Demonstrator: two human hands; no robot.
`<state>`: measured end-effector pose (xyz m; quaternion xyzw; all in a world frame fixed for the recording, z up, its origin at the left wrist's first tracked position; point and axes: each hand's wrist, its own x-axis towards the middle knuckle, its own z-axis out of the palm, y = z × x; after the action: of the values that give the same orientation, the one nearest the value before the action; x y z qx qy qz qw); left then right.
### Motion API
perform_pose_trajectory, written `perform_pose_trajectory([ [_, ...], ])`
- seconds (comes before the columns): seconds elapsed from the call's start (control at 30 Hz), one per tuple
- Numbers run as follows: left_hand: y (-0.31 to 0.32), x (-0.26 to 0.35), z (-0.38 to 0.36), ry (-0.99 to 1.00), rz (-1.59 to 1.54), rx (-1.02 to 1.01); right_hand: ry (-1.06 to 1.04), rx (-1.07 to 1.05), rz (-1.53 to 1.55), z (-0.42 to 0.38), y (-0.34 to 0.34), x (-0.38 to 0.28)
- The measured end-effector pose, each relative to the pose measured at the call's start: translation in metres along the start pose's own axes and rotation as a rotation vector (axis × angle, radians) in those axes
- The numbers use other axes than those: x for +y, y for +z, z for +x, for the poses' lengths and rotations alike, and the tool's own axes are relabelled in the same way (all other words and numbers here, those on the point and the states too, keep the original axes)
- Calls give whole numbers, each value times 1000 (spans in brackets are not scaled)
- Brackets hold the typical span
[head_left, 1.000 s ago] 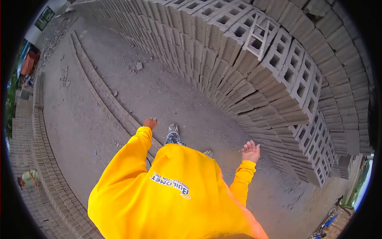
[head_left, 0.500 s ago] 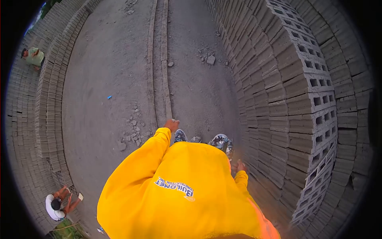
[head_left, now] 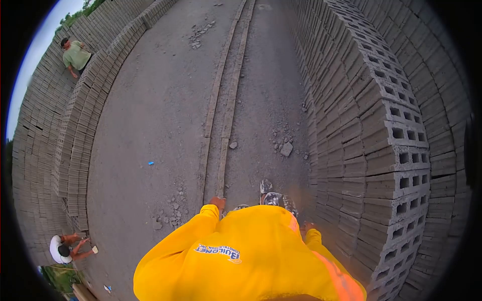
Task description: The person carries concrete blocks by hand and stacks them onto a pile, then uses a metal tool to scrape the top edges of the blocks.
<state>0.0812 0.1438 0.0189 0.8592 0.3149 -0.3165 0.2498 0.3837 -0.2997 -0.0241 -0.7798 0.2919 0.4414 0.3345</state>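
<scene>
My left hand (head_left: 218,202) hangs past the end of my yellow sleeve (head_left: 175,235), above the ground near the two narrow wooden strips (head_left: 227,113). Its fingers point away from the camera and are too small to make out. On the other side of my body, my right hand (head_left: 307,228) is low beside my hip, nearest the stacked grey blocks (head_left: 351,135). That hand is blurred and partly behind the sleeve. One patterned trouser leg (head_left: 281,200) and a shoe (head_left: 265,186) show ahead of my chest.
A wall of hollow blocks (head_left: 412,157) rises at the right. Block rows (head_left: 75,150) curve along the left. Rubble (head_left: 173,213) and a broken chunk (head_left: 286,149) lie on the ground. One person (head_left: 76,55) stands upper left; another (head_left: 61,250) works lower left with a light-coloured object.
The view has tilted up and shifted, so strips, rubble and people sit lower in it. The rubble and block stacks are nearer. A shoe now shows stepping forward.
</scene>
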Motion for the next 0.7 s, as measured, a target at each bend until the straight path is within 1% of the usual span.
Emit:
perform_pose_trajectory([
  [0.03,-29,3,14,44,54,12,-40,-20,-59,6,11,-62],
  [0.07,-56,3,27,66,41,33,-77,-37,-120,10,21,-128],
  [0.1,-57,-9,54,-54,-335,142,-133,-70,-218,6,35,-194],
  [0.13,-59,-21,80,-128,-720,298,-194,-99,-315,2,53,-263],
  [0.17,-70,-28,112,-214,-1103,433,-280,-129,-338,5,74,-326],
  [0.2,-97,-28,131,-260,-1151,415,-364,-158,-361,9,95,-385],
  [0.27,-156,-28,158,-354,-1241,368,-522,-151,-366,14,141,-495],
  [0.33,-172,-57,211,-393,-1123,294,-676,-156,-400,11,186,-591],
  [0.37,-179,-75,235,-409,-1062,257,-708,-194,-352,14,210,-626],
  [0.43,-208,-105,276,-230,-389,169,-770,-257,-256,17,248,-695],
  [0.47,-230,-116,297,-189,-175,117,-770,-287,-237,21,261,-719],
  [0.53,-272,-144,346,-294,-53,0,-650,-243,-304,29,277,-756],
  [0.57,-309,-143,363,-337,30,-33,-555,-230,-318,36,279,-769],
  [0.6,-332,-158,395,-252,57,-65,-453,-223,-329,44,280,-781],
  [0.63,-373,-162,429,-153,112,-48,-386,-217,-316,47,275,-793],
  [0.67,-415,-164,458,-107,146,-26,-315,-222,-296,51,271,-801],
  [0.7,-461,-167,491,-91,155,-7,-274,-213,-279,80,266,-800],
])
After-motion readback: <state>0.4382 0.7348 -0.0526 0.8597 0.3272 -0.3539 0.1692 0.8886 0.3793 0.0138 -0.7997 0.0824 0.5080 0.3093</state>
